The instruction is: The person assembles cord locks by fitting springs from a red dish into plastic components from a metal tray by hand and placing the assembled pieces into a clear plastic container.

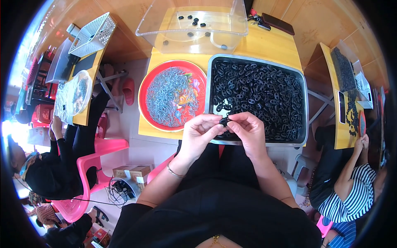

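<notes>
- The piece (224, 122), small and black, is between the left hand (198, 134) and the right hand (250, 134), above the near left corner of the tray (306, 107), by the near edge of the desk (269, 45).
- Neither hand is nearer: the 2 sets of fingertips almost meet at it, left hand on its left side, right hand on its right.
- Its long axis cannot be told, as the fingers cover its ends.
- Left hand: thumb and forefinger pinched on the piece, gap nearly closed, the other fingers loosely curled.
- Right hand: likewise pinching the piece with thumb and forefinger, the rest folded in.
- The tray, metal and heaped with black pieces (252, 91), fills the desk's near right part; most of it lies beyond the hands and to the right.
- The plate (143, 97), red and round, sits at the desk's near left corner, beyond and left of the left hand, just beside the tray, with silvery pins (165, 95) on it.
- The box (231, 37), clear, stands toward the desk's far edge, with a few black pieces inside.
</notes>
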The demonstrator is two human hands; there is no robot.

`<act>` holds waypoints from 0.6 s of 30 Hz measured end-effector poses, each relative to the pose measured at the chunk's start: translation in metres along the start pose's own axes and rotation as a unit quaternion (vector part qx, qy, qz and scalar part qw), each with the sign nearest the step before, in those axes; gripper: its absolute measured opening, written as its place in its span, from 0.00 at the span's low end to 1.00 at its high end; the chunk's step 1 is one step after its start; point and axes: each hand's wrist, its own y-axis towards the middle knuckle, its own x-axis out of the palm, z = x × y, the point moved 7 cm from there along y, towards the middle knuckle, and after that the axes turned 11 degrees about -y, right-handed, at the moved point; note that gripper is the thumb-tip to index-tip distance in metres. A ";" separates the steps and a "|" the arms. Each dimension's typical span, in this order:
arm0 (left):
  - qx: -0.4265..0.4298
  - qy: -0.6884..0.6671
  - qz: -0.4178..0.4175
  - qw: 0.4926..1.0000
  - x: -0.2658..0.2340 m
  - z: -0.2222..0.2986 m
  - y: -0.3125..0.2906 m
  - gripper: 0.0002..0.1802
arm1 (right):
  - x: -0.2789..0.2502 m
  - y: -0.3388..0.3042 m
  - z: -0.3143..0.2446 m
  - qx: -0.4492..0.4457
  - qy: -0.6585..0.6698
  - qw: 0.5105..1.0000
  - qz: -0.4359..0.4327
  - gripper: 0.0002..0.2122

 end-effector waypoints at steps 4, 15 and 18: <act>-0.005 -0.005 0.001 1.000 0.000 0.002 0.000 0.12 | 0.000 0.000 -0.001 0.010 -0.007 1.000 0.007 0.06; -0.016 -0.009 0.009 1.000 -0.002 0.001 -0.002 0.12 | 0.005 -0.001 -0.006 -0.009 -0.014 1.000 -0.017 0.06; -0.022 -0.021 0.020 0.999 -0.004 0.000 -0.002 0.12 | 0.005 0.000 -0.006 -0.004 -0.016 1.000 -0.024 0.06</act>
